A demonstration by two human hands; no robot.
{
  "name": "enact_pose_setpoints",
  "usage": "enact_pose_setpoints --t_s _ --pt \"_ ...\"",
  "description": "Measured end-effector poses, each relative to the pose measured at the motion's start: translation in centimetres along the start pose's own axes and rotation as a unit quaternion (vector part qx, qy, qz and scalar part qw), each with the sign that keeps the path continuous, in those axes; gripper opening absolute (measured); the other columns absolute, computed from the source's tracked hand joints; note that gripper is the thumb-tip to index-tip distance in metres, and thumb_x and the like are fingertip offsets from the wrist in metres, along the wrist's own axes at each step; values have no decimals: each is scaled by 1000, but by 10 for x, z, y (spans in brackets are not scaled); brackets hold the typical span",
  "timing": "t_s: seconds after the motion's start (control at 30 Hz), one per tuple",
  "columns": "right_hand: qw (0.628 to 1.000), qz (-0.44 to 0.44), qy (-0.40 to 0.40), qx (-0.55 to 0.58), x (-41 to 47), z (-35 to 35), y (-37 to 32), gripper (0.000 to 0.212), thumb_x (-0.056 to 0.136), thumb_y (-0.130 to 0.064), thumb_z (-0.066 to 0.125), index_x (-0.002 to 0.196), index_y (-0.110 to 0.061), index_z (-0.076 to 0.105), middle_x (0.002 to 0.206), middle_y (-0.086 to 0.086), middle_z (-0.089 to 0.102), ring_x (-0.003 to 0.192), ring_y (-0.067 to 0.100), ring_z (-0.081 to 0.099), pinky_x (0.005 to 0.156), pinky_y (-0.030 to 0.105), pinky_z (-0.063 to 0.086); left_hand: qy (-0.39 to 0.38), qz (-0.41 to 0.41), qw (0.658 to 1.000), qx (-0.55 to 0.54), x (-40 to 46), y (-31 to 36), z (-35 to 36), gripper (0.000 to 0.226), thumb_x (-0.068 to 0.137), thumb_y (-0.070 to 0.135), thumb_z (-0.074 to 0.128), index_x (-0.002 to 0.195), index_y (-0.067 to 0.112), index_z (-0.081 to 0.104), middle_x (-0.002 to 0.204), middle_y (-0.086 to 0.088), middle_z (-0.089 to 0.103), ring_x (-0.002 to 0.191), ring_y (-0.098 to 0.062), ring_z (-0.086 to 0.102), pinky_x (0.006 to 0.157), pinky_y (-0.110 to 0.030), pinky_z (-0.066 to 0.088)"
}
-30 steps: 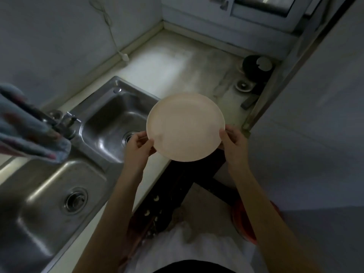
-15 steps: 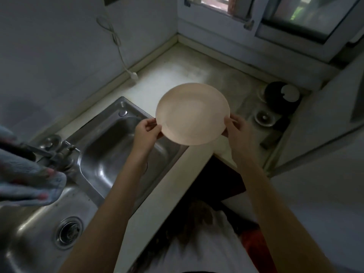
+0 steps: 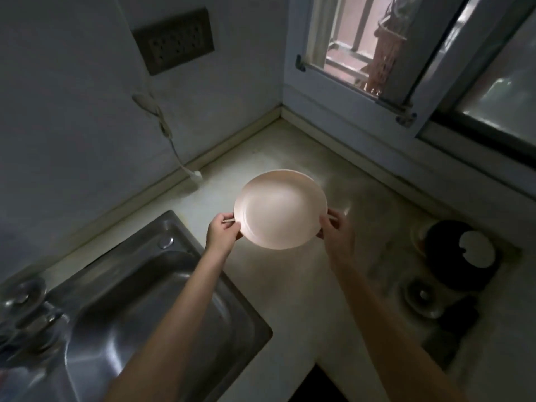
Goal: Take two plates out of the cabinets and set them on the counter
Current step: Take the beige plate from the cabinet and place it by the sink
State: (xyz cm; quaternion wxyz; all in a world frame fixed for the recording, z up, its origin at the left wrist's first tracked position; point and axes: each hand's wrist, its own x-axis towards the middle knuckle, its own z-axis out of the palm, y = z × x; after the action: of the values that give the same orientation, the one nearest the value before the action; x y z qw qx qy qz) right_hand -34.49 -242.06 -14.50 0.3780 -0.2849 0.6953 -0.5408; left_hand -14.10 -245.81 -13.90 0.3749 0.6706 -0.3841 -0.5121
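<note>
A pale pink round plate hovers over the pale counter near the corner below the window. My left hand pinches its left rim, and my right hand grips its right rim. At the rim the edge looks doubled, so a second plate may lie under the first; I cannot tell. Whether the plate touches the counter is unclear. No cabinet is in view.
A steel sink lies at the left with a tap at its far side. A black round object with a white lid and a small metal disc stand at the right. A cord and plug hang by the wall.
Both hands have carried the plate forward and away from the sink, over the counter toward the corner. The view has tilted up to show the window and wall socket.
</note>
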Motion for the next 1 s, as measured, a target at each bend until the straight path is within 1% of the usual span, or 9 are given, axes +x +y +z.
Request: enact_pose_setpoints --t_s 0.13,0.27,0.33,0.4,0.47,0.6,0.7,0.9,1.0 --pt "1000 20 0 2 45 20 13 34 91 -16 55 124 -6 53 104 6 60 93 25 62 73 32 55 17 -25 999 10 51 -3 20 19 86 -2 51 103 6 52 114 -25 60 104 -37 60 81 -38 53" --pt "999 45 -11 -18 92 40 24 30 89 -14 57 118 -6 55 105 11 61 85 23 62 67 30 54 24 -35 999 11 96 -2 33 18 85 -4 51 100 6 51 113 -23 59 101 -36 59 81 -40 54" --pt "998 43 -10 -36 111 50 30 26 88 -12 58 113 -5 57 102 13 62 78 20 62 68 35 57 28 -35 999 19 114 -1 37 19 85 -4 51 101 5 51 113 -23 60 104 -36 59 87 -45 53" --pt "997 34 -7 -65 123 58 35 21 88 -13 58 108 -6 58 99 11 63 80 23 64 73 42 59 29 -34 999 32 129 -1 38 21 84 -2 51 104 3 52 112 -21 60 104 -36 59 91 -49 52" --pt "996 22 -2 -92 131 65 38 16 88 -15 58 103 -9 59 92 7 63 83 25 65 75 44 58 32 -34 998 42 140 -1 39 19 84 -2 51 103 4 51 108 -17 59 100 -33 59 89 -46 53" --pt "989 -6 8 -144 141 75 43 12 88 -15 59 99 -10 61 87 3 64 76 17 59 70 30 51 41 -25 996 76 155 -2 41 16 85 1 51 99 8 50 98 -12 57 89 -27 58 82 -37 53" --pt "987 -14 8 -160 144 80 46 13 88 -14 59 99 -9 63 82 0 62 74 15 59 69 27 48 46 -24 993 105 162 -5 42 14 86 3 51 98 11 49 95 -10 57 85 -25 58 80 -35 52" --pt "985 -26 14 -169 144 82 51 15 87 -15 62 100 -8 63 75 0 61 70 16 59 61 22 45 44 -29 982 180 167 -9 45 24 86 7 53 110 5 52 104 -13 60 98 -32 60 92 -42 50" --pt "985 -23 6 -172 143 85 48 20 89 -17 59 105 -6 62 82 4 63 78 22 64 68 30 52 43 -28 982 184 169 -10 45 26 86 8 53 111 5 51 106 -13 61 100 -31 60 92 -39 49"
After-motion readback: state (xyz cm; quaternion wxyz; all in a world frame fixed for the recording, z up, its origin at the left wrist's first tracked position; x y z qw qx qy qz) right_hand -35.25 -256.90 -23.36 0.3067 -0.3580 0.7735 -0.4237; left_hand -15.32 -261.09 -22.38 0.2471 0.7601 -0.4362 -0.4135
